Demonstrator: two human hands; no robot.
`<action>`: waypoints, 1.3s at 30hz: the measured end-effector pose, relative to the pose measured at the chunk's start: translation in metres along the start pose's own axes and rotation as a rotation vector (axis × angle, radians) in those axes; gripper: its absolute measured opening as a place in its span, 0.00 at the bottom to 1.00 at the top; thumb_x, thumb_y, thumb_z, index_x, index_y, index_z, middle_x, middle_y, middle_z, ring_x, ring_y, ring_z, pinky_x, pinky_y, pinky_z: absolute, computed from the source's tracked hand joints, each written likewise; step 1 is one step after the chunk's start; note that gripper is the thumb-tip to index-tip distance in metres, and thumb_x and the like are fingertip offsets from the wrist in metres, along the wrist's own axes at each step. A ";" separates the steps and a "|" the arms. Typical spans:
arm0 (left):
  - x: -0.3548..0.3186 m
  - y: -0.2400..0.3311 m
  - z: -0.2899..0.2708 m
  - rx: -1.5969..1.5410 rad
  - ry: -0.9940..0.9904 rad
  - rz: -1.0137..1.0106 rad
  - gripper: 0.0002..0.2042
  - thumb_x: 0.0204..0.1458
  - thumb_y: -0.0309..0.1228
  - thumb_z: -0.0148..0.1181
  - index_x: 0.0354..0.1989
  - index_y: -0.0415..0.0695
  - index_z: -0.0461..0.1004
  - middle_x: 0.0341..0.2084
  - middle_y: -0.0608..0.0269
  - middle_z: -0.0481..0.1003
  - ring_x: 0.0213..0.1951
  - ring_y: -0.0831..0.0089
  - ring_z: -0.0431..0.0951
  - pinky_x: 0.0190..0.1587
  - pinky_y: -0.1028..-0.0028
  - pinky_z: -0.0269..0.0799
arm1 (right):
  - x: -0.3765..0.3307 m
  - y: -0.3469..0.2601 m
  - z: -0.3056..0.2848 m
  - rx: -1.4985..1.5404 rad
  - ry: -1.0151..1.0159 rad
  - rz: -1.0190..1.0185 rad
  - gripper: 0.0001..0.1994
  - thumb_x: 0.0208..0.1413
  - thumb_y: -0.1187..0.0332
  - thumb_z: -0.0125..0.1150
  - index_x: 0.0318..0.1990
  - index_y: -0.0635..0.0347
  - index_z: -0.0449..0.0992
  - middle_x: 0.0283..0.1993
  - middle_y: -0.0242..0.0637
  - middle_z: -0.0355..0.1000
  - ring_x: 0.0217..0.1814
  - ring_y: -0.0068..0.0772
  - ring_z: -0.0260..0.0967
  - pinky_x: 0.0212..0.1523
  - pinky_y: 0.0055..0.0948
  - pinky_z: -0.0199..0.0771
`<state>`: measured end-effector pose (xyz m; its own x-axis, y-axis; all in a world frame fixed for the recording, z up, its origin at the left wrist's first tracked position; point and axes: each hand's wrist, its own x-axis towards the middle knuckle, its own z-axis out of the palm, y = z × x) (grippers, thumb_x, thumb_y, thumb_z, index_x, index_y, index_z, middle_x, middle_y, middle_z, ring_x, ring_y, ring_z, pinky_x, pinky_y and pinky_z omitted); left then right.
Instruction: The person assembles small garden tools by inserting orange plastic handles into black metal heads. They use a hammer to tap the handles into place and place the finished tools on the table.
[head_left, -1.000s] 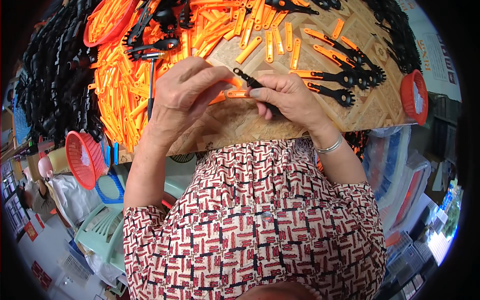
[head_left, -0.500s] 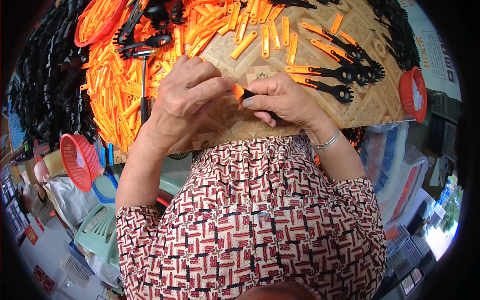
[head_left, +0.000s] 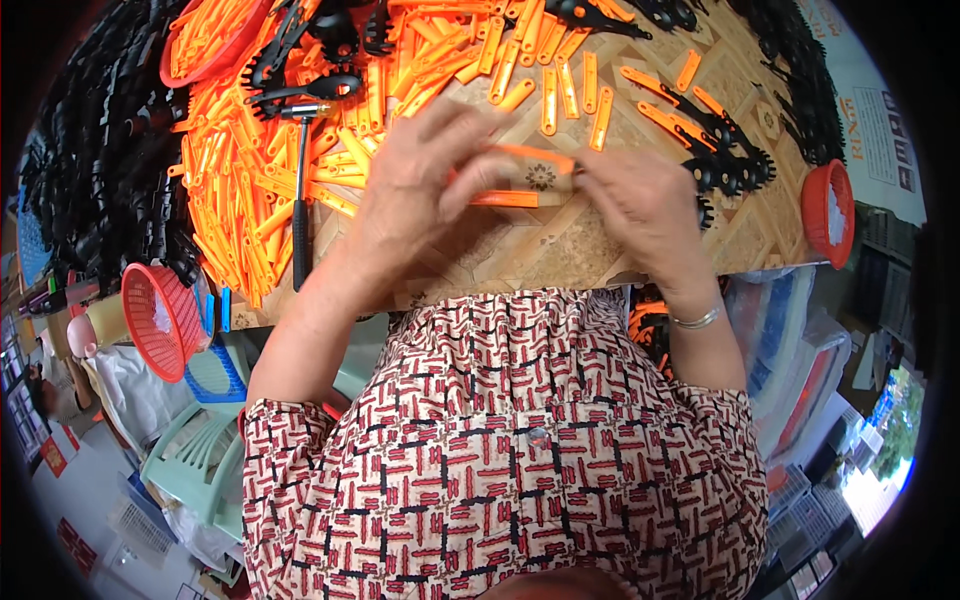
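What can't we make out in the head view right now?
- Orange strips between the left hand and right hand: fingers cover their ends, so the count and any black part are unclear.
- Hammer: handle end lost among the orange pile.
- Red basket contents: too small, bent at the rim.
- Black parts: dark and warped at the left edge.

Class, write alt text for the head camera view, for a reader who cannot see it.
Two bare hands, left hand and right hand, hold orange plastic strips between them above a patterned table. Loose orange strips and a hammer lie to the left, black toothed parts to the right.
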<state>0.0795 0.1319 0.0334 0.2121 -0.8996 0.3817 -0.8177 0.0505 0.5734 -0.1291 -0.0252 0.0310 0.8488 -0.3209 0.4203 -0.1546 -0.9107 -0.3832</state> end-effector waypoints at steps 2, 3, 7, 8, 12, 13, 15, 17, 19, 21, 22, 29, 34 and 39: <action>0.015 -0.021 -0.009 0.244 0.078 -0.007 0.14 0.57 0.30 0.67 0.52 0.46 0.80 0.41 0.59 0.77 0.42 0.57 0.76 0.46 0.63 0.71 | -0.012 0.024 -0.015 -0.226 0.095 0.040 0.08 0.59 0.66 0.65 0.45 0.53 0.81 0.29 0.35 0.74 0.33 0.38 0.75 0.37 0.37 0.71; 0.020 -0.039 -0.010 0.425 0.114 0.012 0.15 0.58 0.33 0.67 0.52 0.47 0.79 0.40 0.59 0.77 0.43 0.58 0.75 0.46 0.62 0.70 | -0.020 0.034 -0.026 -0.390 0.030 0.132 0.10 0.59 0.66 0.65 0.48 0.53 0.81 0.32 0.33 0.75 0.37 0.37 0.75 0.40 0.36 0.70; 0.045 -0.057 -0.011 0.723 0.104 -0.006 0.13 0.55 0.38 0.69 0.46 0.48 0.81 0.38 0.61 0.77 0.43 0.60 0.75 0.45 0.62 0.68 | -0.029 0.058 -0.047 -0.707 -0.037 0.373 0.15 0.58 0.65 0.66 0.54 0.52 0.80 0.44 0.34 0.76 0.50 0.37 0.74 0.50 0.37 0.69; 0.047 -0.057 -0.011 0.765 0.050 -0.048 0.13 0.55 0.39 0.69 0.45 0.48 0.81 0.38 0.62 0.77 0.43 0.60 0.75 0.45 0.62 0.68 | -0.028 0.059 -0.049 -0.695 -0.020 0.366 0.16 0.58 0.65 0.66 0.54 0.53 0.80 0.46 0.35 0.76 0.51 0.38 0.73 0.51 0.38 0.68; 0.043 -0.058 -0.005 0.739 -0.003 -0.084 0.12 0.53 0.40 0.70 0.41 0.49 0.81 0.38 0.64 0.78 0.44 0.61 0.75 0.46 0.62 0.69 | -0.019 0.059 -0.042 -0.618 0.056 0.279 0.17 0.58 0.65 0.67 0.54 0.55 0.80 0.51 0.37 0.74 0.55 0.41 0.71 0.56 0.39 0.66; 0.039 -0.056 -0.007 0.663 -0.014 -0.093 0.11 0.53 0.39 0.69 0.40 0.48 0.81 0.36 0.62 0.78 0.42 0.60 0.76 0.45 0.61 0.69 | -0.014 0.062 -0.037 -0.587 0.077 0.225 0.17 0.58 0.64 0.67 0.54 0.55 0.80 0.51 0.37 0.75 0.55 0.41 0.71 0.56 0.39 0.66; 0.028 -0.056 -0.014 0.539 -0.021 -0.129 0.11 0.54 0.38 0.69 0.41 0.47 0.81 0.34 0.60 0.79 0.40 0.59 0.76 0.43 0.61 0.70 | 0.004 0.061 -0.028 -0.529 0.076 0.151 0.14 0.58 0.64 0.66 0.51 0.55 0.80 0.51 0.35 0.75 0.54 0.38 0.72 0.57 0.39 0.66; 0.022 -0.051 -0.018 0.430 -0.005 -0.166 0.10 0.56 0.37 0.68 0.41 0.45 0.81 0.32 0.58 0.79 0.38 0.57 0.78 0.41 0.61 0.71 | 0.025 0.059 -0.021 -0.470 0.075 0.081 0.13 0.58 0.63 0.66 0.49 0.55 0.80 0.49 0.34 0.76 0.53 0.36 0.72 0.57 0.39 0.66; 0.017 -0.043 -0.022 0.343 0.041 -0.218 0.10 0.58 0.36 0.67 0.41 0.44 0.80 0.32 0.56 0.80 0.36 0.56 0.79 0.40 0.62 0.73 | 0.045 0.068 -0.013 -0.423 0.068 -0.009 0.12 0.59 0.62 0.64 0.47 0.54 0.80 0.46 0.33 0.76 0.52 0.34 0.73 0.55 0.41 0.65; 0.011 -0.037 -0.021 0.244 0.055 -0.305 0.10 0.60 0.35 0.66 0.41 0.42 0.80 0.34 0.55 0.81 0.37 0.57 0.81 0.40 0.65 0.74 | 0.065 0.080 -0.003 -0.397 0.026 -0.021 0.12 0.60 0.61 0.62 0.47 0.54 0.81 0.45 0.33 0.76 0.52 0.35 0.73 0.53 0.42 0.65; 0.010 -0.034 -0.021 0.192 0.066 -0.340 0.10 0.61 0.35 0.65 0.41 0.41 0.80 0.35 0.54 0.82 0.37 0.57 0.82 0.39 0.66 0.75 | 0.076 0.085 -0.001 -0.391 0.011 -0.028 0.12 0.61 0.60 0.61 0.47 0.54 0.81 0.44 0.33 0.76 0.52 0.35 0.73 0.53 0.43 0.65; 0.001 -0.020 -0.024 -0.011 0.145 -0.293 0.08 0.60 0.28 0.66 0.45 0.41 0.83 0.30 0.58 0.78 0.32 0.66 0.79 0.36 0.71 0.73 | 0.142 0.132 0.022 -0.307 -0.035 0.244 0.14 0.62 0.58 0.62 0.49 0.55 0.82 0.44 0.40 0.78 0.50 0.46 0.77 0.51 0.41 0.75; -0.004 -0.024 -0.010 0.031 0.049 -0.228 0.07 0.59 0.28 0.65 0.43 0.41 0.83 0.32 0.54 0.78 0.33 0.58 0.81 0.36 0.64 0.76 | 0.158 0.127 0.034 -0.354 0.148 -0.011 0.16 0.57 0.55 0.67 0.48 0.53 0.82 0.42 0.40 0.75 0.47 0.47 0.76 0.48 0.47 0.75; -0.002 -0.018 -0.010 0.316 -0.072 -0.191 0.06 0.59 0.25 0.64 0.43 0.40 0.79 0.31 0.54 0.76 0.31 0.62 0.79 0.34 0.68 0.74 | 0.176 0.124 0.055 -0.308 0.135 0.011 0.16 0.54 0.55 0.70 0.44 0.55 0.82 0.39 0.40 0.73 0.43 0.49 0.75 0.43 0.45 0.73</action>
<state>0.0991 0.1375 0.0297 0.3476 -0.9087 0.2310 -0.8942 -0.2471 0.3734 0.0293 -0.1801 0.0124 0.7745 -0.3443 0.5307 -0.3266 -0.9361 -0.1307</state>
